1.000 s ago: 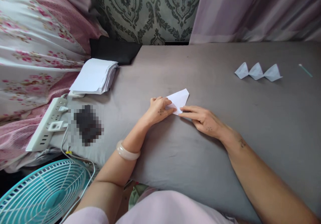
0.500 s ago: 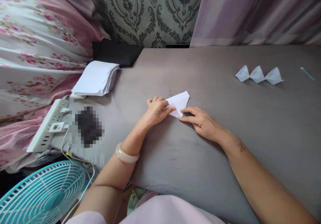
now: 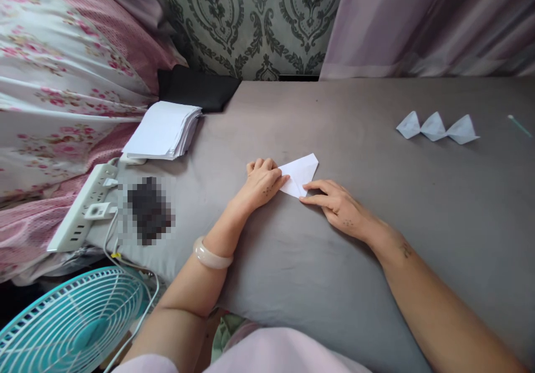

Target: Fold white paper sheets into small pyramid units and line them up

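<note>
A folded sheet of white paper (image 3: 301, 171) lies on the grey cloth surface, pointed toward the right and with crease lines across it. My left hand (image 3: 265, 182) is closed on its left end, fingers curled and thumb lying over the paper; that end is hidden beneath them. At the lower right corner, my right hand (image 3: 337, 204) has its forefinger and thumb on the paper's edge. Farther right, three folded white paper pieces (image 3: 434, 126) stand in a row, their corners close together or touching.
A stack of white paper (image 3: 161, 127) sits at the left, by a black flat item (image 3: 200, 87). Below are a white power strip (image 3: 86, 208), a blurred-out dark object (image 3: 150, 211) and a blue fan (image 3: 87, 323) with cables. A thin green stick (image 3: 520, 126) lies far right.
My left thumb has drawn back a little to the left across the paper. The right hand keeps its place at the corner. The whole view has shifted slightly.
</note>
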`<state>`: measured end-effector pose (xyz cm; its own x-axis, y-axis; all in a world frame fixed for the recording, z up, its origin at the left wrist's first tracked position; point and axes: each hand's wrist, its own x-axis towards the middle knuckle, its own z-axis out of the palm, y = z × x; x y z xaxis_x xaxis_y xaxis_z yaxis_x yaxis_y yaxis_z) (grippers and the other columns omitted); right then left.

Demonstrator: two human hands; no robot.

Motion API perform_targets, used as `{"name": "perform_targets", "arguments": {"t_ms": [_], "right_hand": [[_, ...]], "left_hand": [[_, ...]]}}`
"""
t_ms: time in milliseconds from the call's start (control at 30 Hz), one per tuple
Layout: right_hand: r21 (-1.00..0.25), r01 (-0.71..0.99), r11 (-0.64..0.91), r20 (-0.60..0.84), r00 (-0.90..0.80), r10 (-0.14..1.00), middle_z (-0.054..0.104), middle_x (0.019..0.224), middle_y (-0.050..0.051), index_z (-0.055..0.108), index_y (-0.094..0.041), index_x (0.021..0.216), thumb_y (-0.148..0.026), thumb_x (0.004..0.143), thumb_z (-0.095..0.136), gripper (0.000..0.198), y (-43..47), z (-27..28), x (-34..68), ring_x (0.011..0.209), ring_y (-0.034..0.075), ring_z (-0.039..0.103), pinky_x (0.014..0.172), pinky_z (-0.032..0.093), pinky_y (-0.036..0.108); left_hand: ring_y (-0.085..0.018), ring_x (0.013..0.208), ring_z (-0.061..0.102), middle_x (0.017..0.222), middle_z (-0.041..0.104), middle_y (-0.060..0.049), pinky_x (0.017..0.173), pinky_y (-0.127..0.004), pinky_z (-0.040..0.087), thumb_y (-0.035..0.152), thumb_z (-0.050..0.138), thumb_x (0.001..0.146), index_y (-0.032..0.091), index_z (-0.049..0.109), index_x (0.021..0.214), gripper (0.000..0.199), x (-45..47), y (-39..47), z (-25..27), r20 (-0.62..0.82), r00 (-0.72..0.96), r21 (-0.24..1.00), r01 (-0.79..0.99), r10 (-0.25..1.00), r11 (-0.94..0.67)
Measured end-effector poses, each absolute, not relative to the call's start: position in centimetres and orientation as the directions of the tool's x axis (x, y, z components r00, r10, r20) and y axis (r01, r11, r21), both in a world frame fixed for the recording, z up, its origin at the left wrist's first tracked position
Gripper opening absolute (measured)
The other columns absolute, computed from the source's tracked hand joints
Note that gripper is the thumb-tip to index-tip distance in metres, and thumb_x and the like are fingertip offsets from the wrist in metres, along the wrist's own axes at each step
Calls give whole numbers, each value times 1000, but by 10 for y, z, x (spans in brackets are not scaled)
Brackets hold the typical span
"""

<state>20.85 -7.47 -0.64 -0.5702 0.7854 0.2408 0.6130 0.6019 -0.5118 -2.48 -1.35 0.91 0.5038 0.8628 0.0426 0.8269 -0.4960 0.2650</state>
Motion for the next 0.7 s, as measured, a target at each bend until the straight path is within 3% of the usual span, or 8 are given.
{"name": "perform_targets", "arguments": {"t_ms": [267, 433, 700], "right_hand": [[-487, 625, 610, 248, -571, 783, 60, 127, 6, 71, -26, 112, 1, 86, 40, 49, -75, -4, 206, 117, 21, 54, 100, 46, 43], [-470, 613, 635, 273, -583, 765, 57, 137, 6, 71, -24, 109, -1, 86, 41, 44, -74, 0, 202, 130, 23, 48, 105, 44, 47], [-541, 570, 618, 254, -590, 767, 62, 132, 3, 71, -23, 103, 1, 83, 41, 44, -66, -1, 200, 131, 20, 49, 109, 42, 43]], "left_hand": [[-24, 96, 45, 100, 58, -9, 92, -45, 30, 43, 38, 97, 16, 67, 79, 43, -24, -14, 10, 51, 506, 237, 831, 861, -502], [-25, 97, 45, 101, 59, -10, 92, -44, 30, 46, 44, 95, 15, 66, 77, 42, -24, -14, 8, 67, 469, 242, 849, 881, -470], [-26, 102, 46, 106, 59, -11, 93, -44, 31, 52, 43, 94, 15, 67, 77, 47, -24, -15, 6, 60, 343, 268, 899, 938, -346]]}}
